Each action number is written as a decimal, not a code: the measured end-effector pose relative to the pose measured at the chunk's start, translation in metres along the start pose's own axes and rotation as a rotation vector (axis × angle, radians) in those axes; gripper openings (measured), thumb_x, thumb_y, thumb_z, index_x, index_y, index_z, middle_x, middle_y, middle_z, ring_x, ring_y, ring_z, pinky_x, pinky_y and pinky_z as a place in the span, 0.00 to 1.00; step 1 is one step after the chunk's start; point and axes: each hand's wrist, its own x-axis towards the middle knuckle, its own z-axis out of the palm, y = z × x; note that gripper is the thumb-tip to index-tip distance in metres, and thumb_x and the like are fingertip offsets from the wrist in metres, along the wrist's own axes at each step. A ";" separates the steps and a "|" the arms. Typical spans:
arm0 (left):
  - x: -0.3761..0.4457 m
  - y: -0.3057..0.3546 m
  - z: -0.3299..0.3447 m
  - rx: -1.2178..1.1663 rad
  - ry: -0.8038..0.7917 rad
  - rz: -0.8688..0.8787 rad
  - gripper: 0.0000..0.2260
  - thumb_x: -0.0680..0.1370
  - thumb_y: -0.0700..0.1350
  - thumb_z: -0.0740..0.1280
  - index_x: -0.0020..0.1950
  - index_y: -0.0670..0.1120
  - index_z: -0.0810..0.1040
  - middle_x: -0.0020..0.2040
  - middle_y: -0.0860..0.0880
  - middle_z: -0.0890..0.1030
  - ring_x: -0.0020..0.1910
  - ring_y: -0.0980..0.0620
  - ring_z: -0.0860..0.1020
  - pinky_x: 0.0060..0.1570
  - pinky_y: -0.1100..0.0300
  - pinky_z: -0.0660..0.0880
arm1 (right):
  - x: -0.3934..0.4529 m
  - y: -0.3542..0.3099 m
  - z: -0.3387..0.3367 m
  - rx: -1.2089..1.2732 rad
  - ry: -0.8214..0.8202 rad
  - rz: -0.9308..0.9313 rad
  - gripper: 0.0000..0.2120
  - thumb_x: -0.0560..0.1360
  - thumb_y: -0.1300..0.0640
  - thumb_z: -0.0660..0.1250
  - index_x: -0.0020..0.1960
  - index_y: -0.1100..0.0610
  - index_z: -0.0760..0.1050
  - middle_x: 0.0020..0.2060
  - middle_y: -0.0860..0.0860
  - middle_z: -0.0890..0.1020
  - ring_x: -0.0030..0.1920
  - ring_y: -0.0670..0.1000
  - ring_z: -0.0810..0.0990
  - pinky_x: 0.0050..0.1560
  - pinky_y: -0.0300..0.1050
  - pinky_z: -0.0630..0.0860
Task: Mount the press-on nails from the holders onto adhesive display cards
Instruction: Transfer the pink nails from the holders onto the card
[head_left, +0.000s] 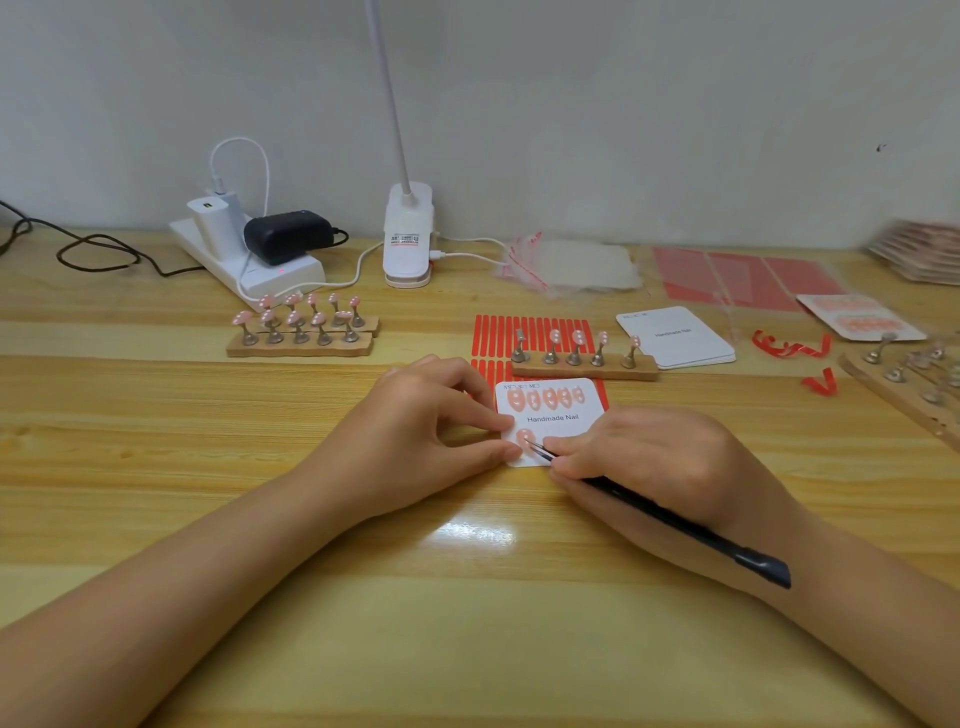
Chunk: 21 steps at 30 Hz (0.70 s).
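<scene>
Head view showed my left hand (441, 415) pinching the display card (551, 420) (on the counter (311, 597), centre); my right hand (654, 457) gripped tweezers (649, 512), tips on a nail (525, 440) at the card's seven o'clock corner.

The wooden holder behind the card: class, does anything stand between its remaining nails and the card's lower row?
Nothing visible does. The wooden holder sits just behind the display card with four nails left. Only the right hand, gripping tweezers, covers the lower row where one nail sits; the left hand steadies the card's edge.
</scene>
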 end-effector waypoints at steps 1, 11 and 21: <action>0.000 0.000 0.000 0.005 -0.003 0.003 0.10 0.69 0.48 0.74 0.48 0.48 0.85 0.45 0.53 0.79 0.44 0.53 0.74 0.47 0.57 0.70 | -0.004 0.000 0.000 0.019 0.058 0.029 0.06 0.72 0.62 0.69 0.38 0.61 0.82 0.30 0.55 0.81 0.29 0.55 0.79 0.27 0.45 0.75; -0.002 0.003 -0.003 0.038 -0.030 0.009 0.13 0.69 0.52 0.69 0.48 0.48 0.85 0.46 0.55 0.79 0.45 0.56 0.75 0.50 0.55 0.71 | -0.005 -0.007 -0.001 0.048 0.024 0.087 0.09 0.74 0.60 0.66 0.37 0.60 0.82 0.30 0.54 0.80 0.30 0.55 0.79 0.27 0.46 0.75; 0.011 0.005 -0.010 -0.053 -0.109 -0.084 0.04 0.74 0.43 0.69 0.44 0.46 0.84 0.43 0.54 0.80 0.43 0.60 0.76 0.40 0.69 0.71 | -0.004 -0.004 -0.013 0.331 0.182 0.376 0.01 0.68 0.59 0.72 0.40 0.57 0.81 0.42 0.46 0.84 0.44 0.39 0.81 0.47 0.29 0.73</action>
